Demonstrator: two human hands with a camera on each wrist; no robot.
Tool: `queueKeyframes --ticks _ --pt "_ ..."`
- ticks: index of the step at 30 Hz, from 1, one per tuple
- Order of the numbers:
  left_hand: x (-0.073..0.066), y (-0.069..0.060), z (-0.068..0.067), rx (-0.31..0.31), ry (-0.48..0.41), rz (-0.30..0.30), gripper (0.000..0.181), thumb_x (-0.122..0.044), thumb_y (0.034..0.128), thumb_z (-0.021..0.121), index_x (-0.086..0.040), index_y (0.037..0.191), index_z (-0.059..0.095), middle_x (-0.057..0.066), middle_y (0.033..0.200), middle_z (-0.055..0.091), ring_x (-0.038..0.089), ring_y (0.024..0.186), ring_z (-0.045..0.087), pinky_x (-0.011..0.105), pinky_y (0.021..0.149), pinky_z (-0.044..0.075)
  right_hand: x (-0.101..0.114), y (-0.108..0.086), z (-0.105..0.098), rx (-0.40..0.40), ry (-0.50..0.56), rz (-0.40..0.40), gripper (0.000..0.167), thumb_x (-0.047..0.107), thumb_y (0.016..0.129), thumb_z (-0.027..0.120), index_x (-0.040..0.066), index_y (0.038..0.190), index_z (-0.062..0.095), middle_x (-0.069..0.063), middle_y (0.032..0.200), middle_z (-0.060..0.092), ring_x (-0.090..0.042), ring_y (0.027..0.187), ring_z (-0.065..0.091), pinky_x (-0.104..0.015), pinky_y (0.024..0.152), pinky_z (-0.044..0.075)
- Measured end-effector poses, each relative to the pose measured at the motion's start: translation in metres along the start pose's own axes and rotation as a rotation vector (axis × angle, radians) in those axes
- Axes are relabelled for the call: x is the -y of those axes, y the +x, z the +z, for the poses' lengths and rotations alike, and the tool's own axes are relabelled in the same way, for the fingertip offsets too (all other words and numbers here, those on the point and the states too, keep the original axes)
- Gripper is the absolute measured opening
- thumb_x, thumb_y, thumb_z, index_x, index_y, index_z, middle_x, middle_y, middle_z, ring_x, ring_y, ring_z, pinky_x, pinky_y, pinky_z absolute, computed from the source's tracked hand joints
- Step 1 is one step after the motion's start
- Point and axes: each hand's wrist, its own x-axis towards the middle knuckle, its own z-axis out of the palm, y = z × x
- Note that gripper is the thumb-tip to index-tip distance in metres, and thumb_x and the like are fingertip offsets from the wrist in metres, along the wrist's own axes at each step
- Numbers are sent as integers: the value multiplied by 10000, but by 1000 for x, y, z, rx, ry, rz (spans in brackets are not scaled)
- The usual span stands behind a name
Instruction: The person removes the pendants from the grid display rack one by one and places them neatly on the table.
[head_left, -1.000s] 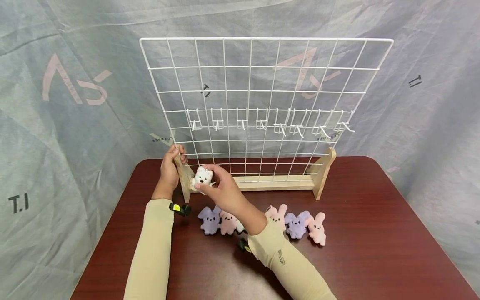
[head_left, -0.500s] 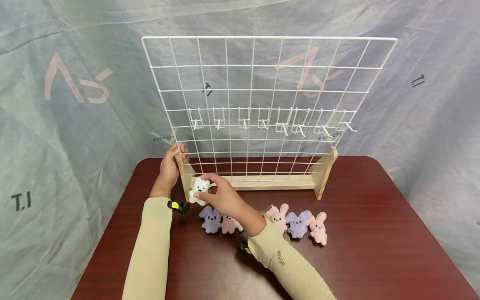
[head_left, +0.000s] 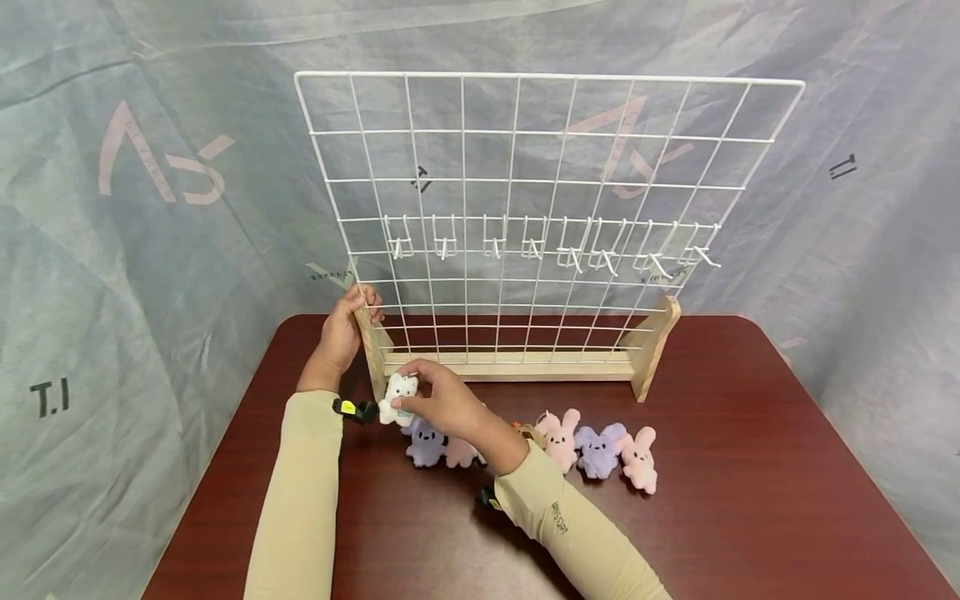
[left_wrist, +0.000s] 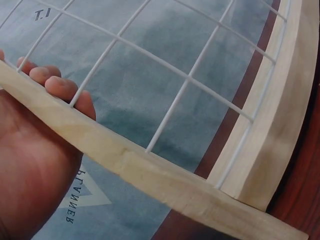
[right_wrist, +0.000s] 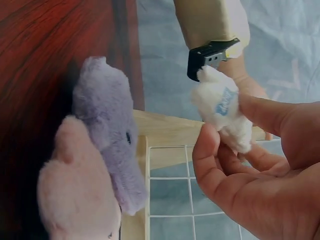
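My right hand (head_left: 448,403) pinches a small white plush bear (head_left: 400,398) between thumb and fingers, in front of the rack's left foot. In the right wrist view the plush (right_wrist: 220,102) shows a patch of blue lettering. My left hand (head_left: 341,332) grips the left wooden upright (left_wrist: 115,157) of the white wire grid rack (head_left: 517,179), its fingers curled round the wood. Just below the held plush, a purple bunny plush (head_left: 427,446) and a pink plush (head_left: 460,452) lie on the table, partly covered by my right hand and the bear.
Several white hooks (head_left: 533,247) hang in a row across the grid. Right of my forearm lie a pink bunny plush (head_left: 558,442), another purple plush (head_left: 598,452) and another pink bunny (head_left: 640,461). A brownish thing (head_left: 529,433) peeks out by my right wrist. The dark red table (head_left: 750,467) meets grey cloth behind.
My right hand has lowered the white plush bear from the rack's base toward the purple bunny. My left hand keeps its grip on the upright. The view has shifted slightly.
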Motion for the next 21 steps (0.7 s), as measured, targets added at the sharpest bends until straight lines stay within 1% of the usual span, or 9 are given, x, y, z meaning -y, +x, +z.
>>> queueKeyframes --ticks 3,6,7,10,13,17,21 --pt "0 1 0 6 -6 -4 254 -126 1066 233 -95 917 436 5 844 378 164 758 335 323 795 331 -2 0 1 11 -55 19 371 151 974 776 81 1315 646 -62 995 670 -128 790 579 -218 643 476" --pt "0 1 0 9 -6 -2 261 -129 1073 229 -102 916 436 4 847 376 165 759 332 322 800 327 -3 -1 3 29 -112 38 358 165 978 773 95 1309 654 -79 1113 693 -134 861 584 -228 682 482" --pt "1 1 0 10 -4 2 265 -132 1077 226 -106 918 436 2 850 372 166 763 328 323 803 324 -4 -1 4 36 -136 39 354 169 981 770 99 1309 656 -85 1130 696 -135 856 583 -229 683 479" --pt "2 1 -1 7 -2 4 274 -142 1082 225 -119 915 441 -6 851 375 165 770 327 320 809 321 -6 -1 7 58 -183 50 337 164 986 762 103 1302 661 -98 1127 706 -119 804 576 -230 675 475" --pt "2 1 -1 5 -2 8 280 -144 1084 224 -129 916 447 -11 855 374 164 778 324 317 812 321 -9 0 10 72 -217 56 320 165 988 759 114 1291 668 -81 1116 710 -100 791 569 -234 698 474" --pt "2 0 0 -7 -8 5 277 -136 1076 226 -125 909 446 -14 849 378 160 777 329 308 809 327 -13 1 14 79 -248 43 302 168 984 763 115 1269 680 -75 1133 722 -100 874 582 -254 784 487" --pt "0 0 2 -12 -14 5 260 -129 1069 235 -115 910 440 -15 838 387 159 764 334 312 800 331 -16 1 17 87 -267 33 284 172 993 750 114 1263 683 -84 1149 736 -123 946 613 -278 840 501"
